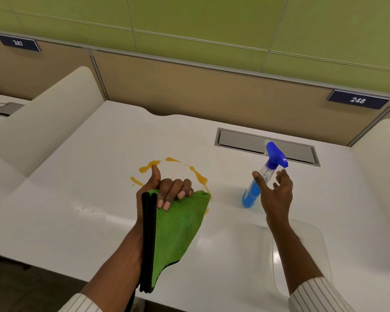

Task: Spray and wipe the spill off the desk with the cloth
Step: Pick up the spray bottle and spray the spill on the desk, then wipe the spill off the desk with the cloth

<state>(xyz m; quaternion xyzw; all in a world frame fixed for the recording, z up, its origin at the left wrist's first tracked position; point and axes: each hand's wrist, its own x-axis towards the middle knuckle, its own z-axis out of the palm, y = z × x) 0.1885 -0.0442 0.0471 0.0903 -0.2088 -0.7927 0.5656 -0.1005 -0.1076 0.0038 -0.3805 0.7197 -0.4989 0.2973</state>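
An orange-yellow spill (195, 173) forms a broken ring on the white desk (77, 199). My left hand (164, 190) is closed around a folded green cloth with black edging (178, 228), held just above the near side of the spill and covering part of it. A clear spray bottle with blue liquid and a blue trigger head (249, 195) stands to the right of the spill. My right hand (275, 190) is open with fingers spread, right beside the bottle and partly in front of it, not gripping it.
A grey cable hatch (266, 143) is set into the desk behind the bottle. A clear plastic tray (311, 235) lies at the near right. White dividers (54, 113) flank the desk, with a tan partition (189, 91) and label 248 (358, 100) behind.
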